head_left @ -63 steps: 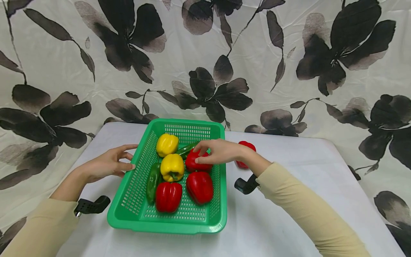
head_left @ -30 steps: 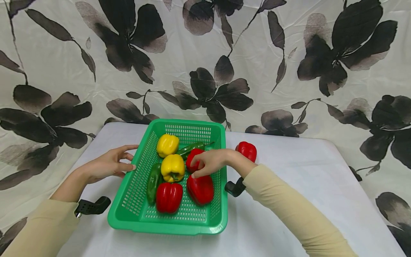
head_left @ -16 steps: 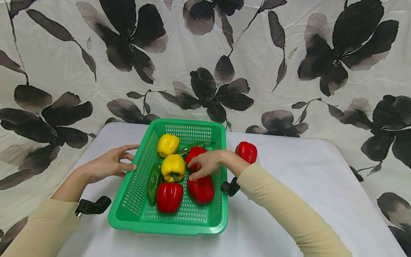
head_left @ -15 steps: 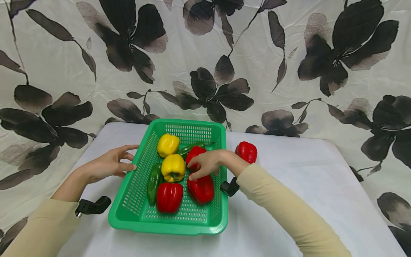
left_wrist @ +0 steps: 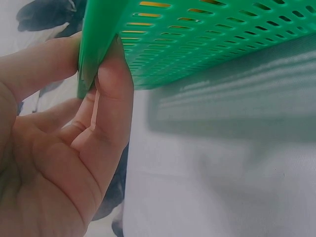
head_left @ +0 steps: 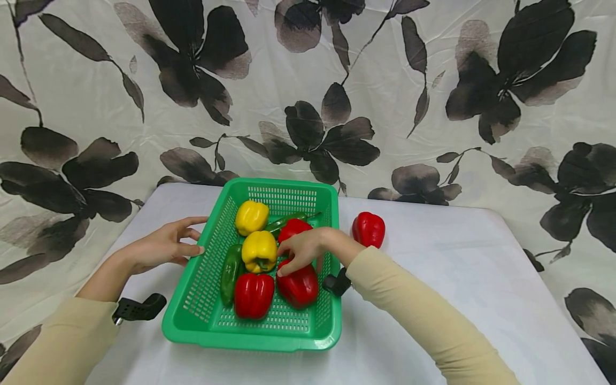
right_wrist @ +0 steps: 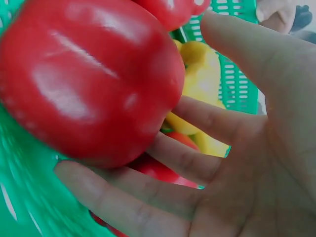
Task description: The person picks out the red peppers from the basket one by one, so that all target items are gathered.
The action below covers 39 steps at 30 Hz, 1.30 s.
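Observation:
My left hand [head_left: 166, 243] pinches the left rim of a green perforated plastic basket [head_left: 231, 342]; in the left wrist view the thumb lies outside the rim [left_wrist: 91, 54]. Inside the basket, my right hand [head_left: 308, 247] touches the lower-right red bell pepper [head_left: 299, 287]. The right wrist view shows its fairly straight, spread fingers [right_wrist: 148, 192] against this pepper, the thumb apart from it. Another red bell pepper [head_left: 292, 229] lies partly hidden behind that hand. A third red bell pepper [head_left: 253, 297] sits to the left.
Two yellow bell peppers [head_left: 259, 251] and two long green vegetables [head_left: 231, 275] share the basket. Outside it, a red bell pepper [head_left: 369, 230] lies to the right on the white-covered table [head_left: 433, 256]. A floral cloth [head_left: 385, 107] hangs behind the table.
My right hand has come from the upper red bell pepper toward the front to the lower-right one, which has shifted slightly left. My left hand has stayed on the rim.

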### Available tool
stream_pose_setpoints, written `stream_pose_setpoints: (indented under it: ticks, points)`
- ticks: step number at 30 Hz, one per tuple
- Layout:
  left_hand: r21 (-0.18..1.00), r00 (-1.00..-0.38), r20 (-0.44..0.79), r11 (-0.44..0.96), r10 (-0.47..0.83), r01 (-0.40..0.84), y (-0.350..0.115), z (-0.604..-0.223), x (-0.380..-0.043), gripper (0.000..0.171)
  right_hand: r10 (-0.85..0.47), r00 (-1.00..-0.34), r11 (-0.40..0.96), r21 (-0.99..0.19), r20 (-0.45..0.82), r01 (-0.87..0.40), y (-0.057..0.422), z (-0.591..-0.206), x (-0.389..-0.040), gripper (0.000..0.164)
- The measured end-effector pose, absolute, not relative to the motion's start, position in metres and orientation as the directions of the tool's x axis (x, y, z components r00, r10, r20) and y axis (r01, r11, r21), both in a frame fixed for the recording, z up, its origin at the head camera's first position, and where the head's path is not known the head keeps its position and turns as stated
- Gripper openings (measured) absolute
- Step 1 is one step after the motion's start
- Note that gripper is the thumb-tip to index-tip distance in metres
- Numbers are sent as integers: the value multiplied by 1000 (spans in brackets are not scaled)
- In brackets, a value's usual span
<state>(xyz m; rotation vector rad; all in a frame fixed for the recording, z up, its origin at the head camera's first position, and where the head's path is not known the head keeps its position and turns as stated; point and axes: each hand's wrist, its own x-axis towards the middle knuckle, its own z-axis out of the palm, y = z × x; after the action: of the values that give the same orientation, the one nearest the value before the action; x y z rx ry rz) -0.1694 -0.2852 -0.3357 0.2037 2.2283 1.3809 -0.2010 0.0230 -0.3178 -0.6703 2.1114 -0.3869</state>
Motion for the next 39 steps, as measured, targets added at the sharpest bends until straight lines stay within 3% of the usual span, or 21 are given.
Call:
stream_pose_setpoints:
  ticks: [7, 19, 35, 39]
  points:
    - [874, -859, -336, 467, 386, -132, -284, -335, -169, 84, -580, -453, 815, -483, -677, -321, 19, -323, -201, 58]
    - [870, -862, -330, 477, 384, -121, -282, -334, -167, 83, -553, -464, 833, -435, -692, -343, 17, -327, -198, 57]
    - [871, -864, -327, 478, 383, -117, -285, -336, -168, 83, -555, -464, 830, -419, -690, -369, 16, -328, -197, 49]
    - [869, -864, -328, 481, 383, -117, -285, -336, -168, 83, -573, -471, 818, -430, -670, -382, 17, -327, -197, 40]
